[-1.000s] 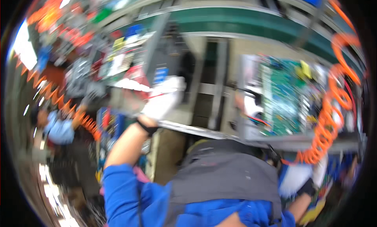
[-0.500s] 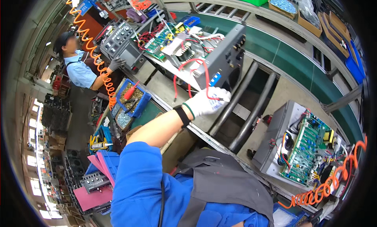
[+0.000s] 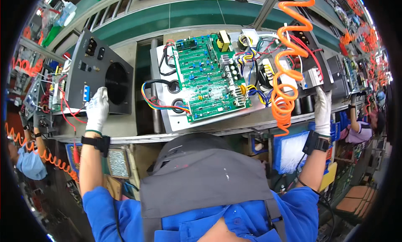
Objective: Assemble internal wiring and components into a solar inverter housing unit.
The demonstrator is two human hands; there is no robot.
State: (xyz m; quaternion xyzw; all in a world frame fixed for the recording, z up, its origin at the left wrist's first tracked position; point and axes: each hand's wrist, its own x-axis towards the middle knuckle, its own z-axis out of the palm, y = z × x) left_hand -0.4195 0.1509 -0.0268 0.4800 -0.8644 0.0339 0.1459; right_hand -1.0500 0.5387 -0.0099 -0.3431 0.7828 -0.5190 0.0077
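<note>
On the conveyor before me lies a grey metal chassis with a green circuit board (image 3: 213, 81), bundled wires and a dark end panel (image 3: 320, 60). My right hand (image 3: 323, 112), in a white glove, is closed at the near edge of that end panel, beside a white terminal block (image 3: 312, 77) with red wires. To the left a second unit stands with its dark panel (image 3: 83, 62) and round fan (image 3: 117, 84) towards me. My gloved left hand (image 3: 97, 111) lies with fingers stretched against this panel, just below a blue connector (image 3: 86, 93). Red wires (image 3: 67, 108) hang beside it.
An orange coiled hose (image 3: 284, 87) hangs over the right part of the chassis. Under the conveyor edge are a tray of small screws (image 3: 119, 162) and a blue bin with white strips (image 3: 289, 152). Co-workers stand at far left (image 3: 31, 160) and far right (image 3: 360, 131).
My view has swung right, so the board chassis is now central and the fan unit is at the left. My left hand has come down beside the blue connector; my right hand has come into view.
</note>
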